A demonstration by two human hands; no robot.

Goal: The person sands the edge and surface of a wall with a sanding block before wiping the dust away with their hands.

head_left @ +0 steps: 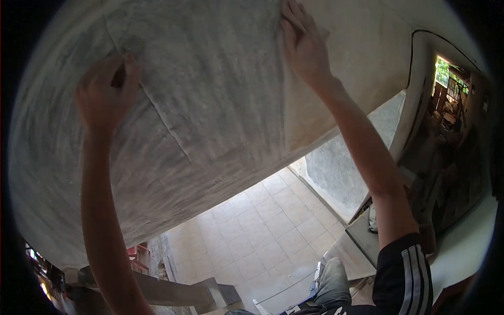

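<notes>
A grey, streaky plastered wall (226, 79) fills the upper view. At upper left, my left hand (107, 92) is raised to it, thumb and forefinger pinched together; whatever they hold is too small to make out. A thin dark line (107, 29) on the plaster runs down to these fingertips and continues below as a ragged groove-like line (165, 123). My right hand (307, 50) is up at the top, right of centre, fingers curled in beside the thumb, where the grey surface meets a smoother beige section (362, 52). Its fingertips are partly hidden.
Far below lies a tiled floor (252, 215), with my knee (333, 278) above it. A beam-like ledge (173, 294) is at lower left, near a red object (139, 254). A black cable (411, 58) runs along the right wall, beside an opening with clutter (450, 113).
</notes>
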